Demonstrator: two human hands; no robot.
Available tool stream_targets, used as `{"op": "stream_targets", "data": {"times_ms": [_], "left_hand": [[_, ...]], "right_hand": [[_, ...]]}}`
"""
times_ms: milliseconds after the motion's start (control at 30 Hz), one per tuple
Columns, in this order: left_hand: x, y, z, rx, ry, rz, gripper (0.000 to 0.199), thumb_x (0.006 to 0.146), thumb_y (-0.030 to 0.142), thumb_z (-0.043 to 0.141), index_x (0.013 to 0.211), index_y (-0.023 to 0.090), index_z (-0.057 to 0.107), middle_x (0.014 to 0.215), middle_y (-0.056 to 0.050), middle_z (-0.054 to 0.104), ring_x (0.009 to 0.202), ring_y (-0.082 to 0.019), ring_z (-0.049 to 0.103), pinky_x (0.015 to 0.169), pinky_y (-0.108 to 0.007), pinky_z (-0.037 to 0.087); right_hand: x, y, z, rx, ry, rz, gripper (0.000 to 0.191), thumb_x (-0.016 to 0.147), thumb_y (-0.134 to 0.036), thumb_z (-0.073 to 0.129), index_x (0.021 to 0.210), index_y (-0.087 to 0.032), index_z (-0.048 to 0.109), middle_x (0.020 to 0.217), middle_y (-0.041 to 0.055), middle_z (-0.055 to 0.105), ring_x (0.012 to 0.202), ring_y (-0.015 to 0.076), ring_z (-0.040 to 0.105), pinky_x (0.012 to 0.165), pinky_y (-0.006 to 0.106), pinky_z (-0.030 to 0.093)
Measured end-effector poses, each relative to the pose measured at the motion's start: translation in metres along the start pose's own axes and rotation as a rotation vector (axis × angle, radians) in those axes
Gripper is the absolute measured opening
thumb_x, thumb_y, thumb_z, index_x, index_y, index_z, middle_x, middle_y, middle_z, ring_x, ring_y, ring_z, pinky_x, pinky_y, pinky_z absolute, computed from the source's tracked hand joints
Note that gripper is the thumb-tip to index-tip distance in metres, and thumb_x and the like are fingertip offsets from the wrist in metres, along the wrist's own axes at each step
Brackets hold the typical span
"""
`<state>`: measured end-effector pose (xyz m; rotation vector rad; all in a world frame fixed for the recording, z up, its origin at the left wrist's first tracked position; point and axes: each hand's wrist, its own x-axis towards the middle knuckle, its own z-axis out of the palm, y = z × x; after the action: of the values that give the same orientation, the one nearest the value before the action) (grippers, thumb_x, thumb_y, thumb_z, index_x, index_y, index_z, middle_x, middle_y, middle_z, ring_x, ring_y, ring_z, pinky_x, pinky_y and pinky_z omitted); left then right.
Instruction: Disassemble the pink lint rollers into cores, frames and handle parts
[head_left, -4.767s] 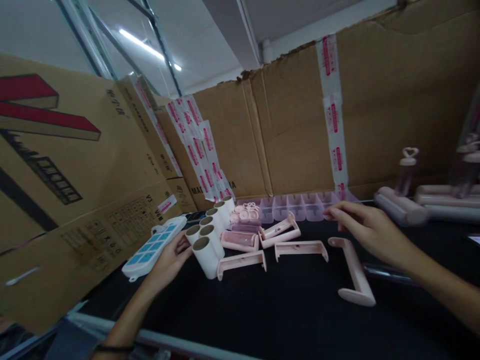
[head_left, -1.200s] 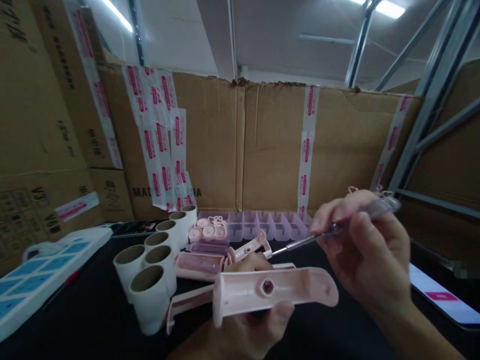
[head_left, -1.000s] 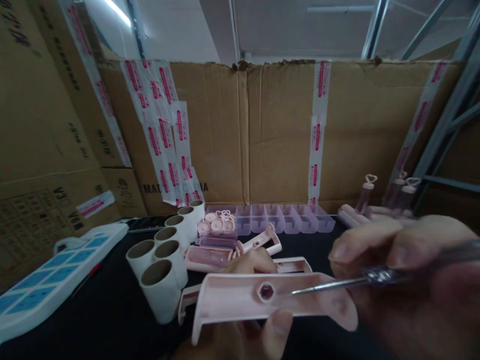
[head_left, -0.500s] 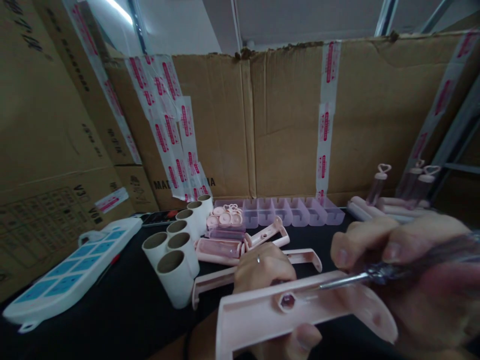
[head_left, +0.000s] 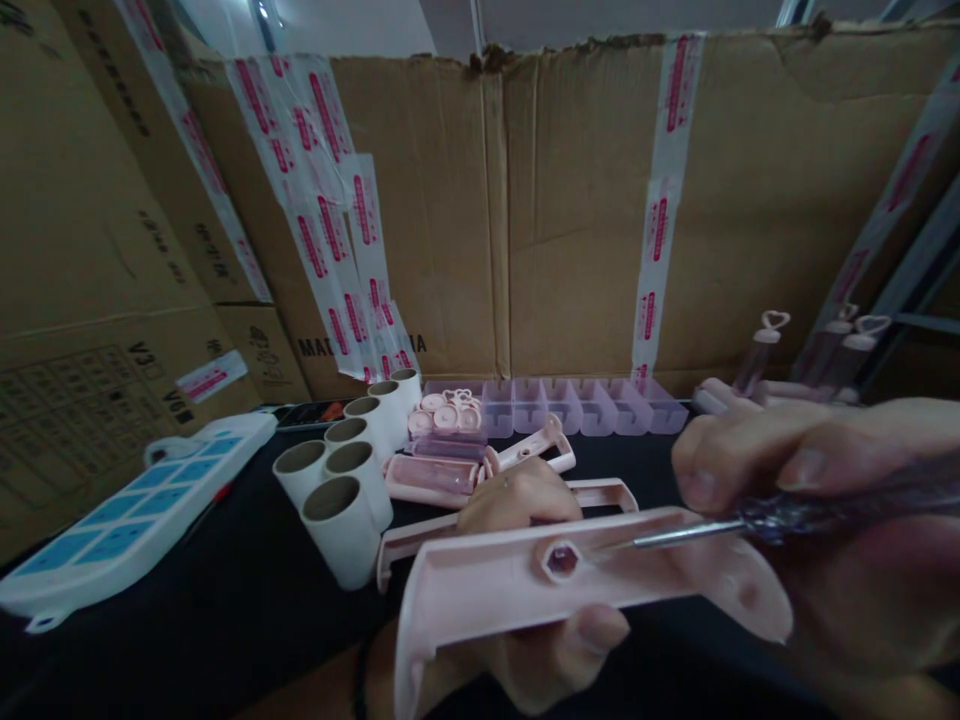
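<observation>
A pale pink plastic holder [head_left: 480,593], like a long trough with a rounded end, is gripped from behind by my left hand [head_left: 536,655], thumb below and fingers over its far edge. A hexagonal socket with a dark, shiny centre sits in the middle of its inner face. Closed around the clear purplish handle of a screwdriver [head_left: 690,535] is my right hand [head_left: 855,590]. The metal shaft points left toward the socket, its tip just right of the rim; whether it touches the plastic I cannot tell.
Several white tubes [head_left: 341,545] stand at left, near a white power strip [head_left: 124,505]. Behind my left hand lie pink holders [head_left: 416,535], a clear pink tube [head_left: 435,473] and pink caps [head_left: 446,415]. A purple compartment tray [head_left: 592,410] lines the cardboard wall [head_left: 420,230]. Heart-topped tubes [head_left: 761,355] stand at right.
The view has tilted down a little. The pink holder has shifted left and slightly up in view, and the screwdriver tip now lies closer to the socket's level. Both grips are kept.
</observation>
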<state>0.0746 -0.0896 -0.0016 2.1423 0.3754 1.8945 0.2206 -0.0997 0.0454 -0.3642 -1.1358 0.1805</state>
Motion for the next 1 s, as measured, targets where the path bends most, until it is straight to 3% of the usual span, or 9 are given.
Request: {"op": "stream_targets", "data": {"times_ms": [133,267,500,767,1000], "left_hand": [[-0.004,0.000,-0.002,-0.018,-0.020,-0.056,0.038,0.089,0.059,0.060,0.087,0.021,0.055,0.072,-0.001,0.055,0.068,-0.018,0.058,0.061,-0.033,0.046],[-0.004,0.003,-0.003,-0.138,-0.047,-0.146,0.036,0.090,0.056,0.062,0.090,0.021,0.056,0.074,-0.001,0.056,0.067,-0.016,0.058,0.060,-0.030,0.045],[-0.002,0.002,-0.003,-0.261,-0.064,-0.151,0.029,0.090,0.049,0.064,0.096,0.021,0.059,0.077,-0.001,0.055,0.069,-0.016,0.057,0.064,-0.030,0.049],[-0.004,0.003,-0.005,-0.237,-0.060,-0.155,0.029,0.092,0.048,0.063,0.097,0.020,0.059,0.077,-0.001,0.057,0.067,-0.015,0.057,0.064,-0.030,0.051],[-0.002,0.003,-0.008,-0.099,-0.106,-0.110,0.027,0.096,0.047,0.057,0.101,0.021,0.062,0.091,-0.006,0.064,0.073,-0.018,0.063,0.069,-0.034,0.055]], "right_hand": [[-0.004,0.007,-0.006,0.069,0.016,-0.048,0.034,0.095,-0.049,0.065,0.074,-0.023,0.059,0.060,-0.0051,0.055,0.041,0.0140,0.057,0.048,0.034,0.053],[-0.011,0.011,-0.012,0.046,-0.014,-0.003,0.032,0.096,-0.051,0.064,0.078,-0.024,0.061,0.067,-0.0034,0.058,0.051,0.0176,0.063,0.054,0.037,0.055],[-0.012,0.011,-0.011,0.073,-0.030,-0.002,0.034,0.094,-0.053,0.065,0.079,-0.023,0.064,0.067,-0.0026,0.056,0.051,0.0175,0.063,0.049,0.036,0.051],[-0.009,0.008,-0.012,0.017,-0.048,0.078,0.040,0.090,-0.061,0.067,0.077,-0.024,0.060,0.065,-0.0028,0.055,0.049,0.0179,0.062,0.047,0.036,0.050],[-0.008,0.008,-0.009,0.027,0.040,0.161,0.043,0.084,-0.068,0.067,0.078,-0.025,0.062,0.064,-0.0033,0.054,0.049,0.0186,0.062,0.044,0.034,0.049]]}}
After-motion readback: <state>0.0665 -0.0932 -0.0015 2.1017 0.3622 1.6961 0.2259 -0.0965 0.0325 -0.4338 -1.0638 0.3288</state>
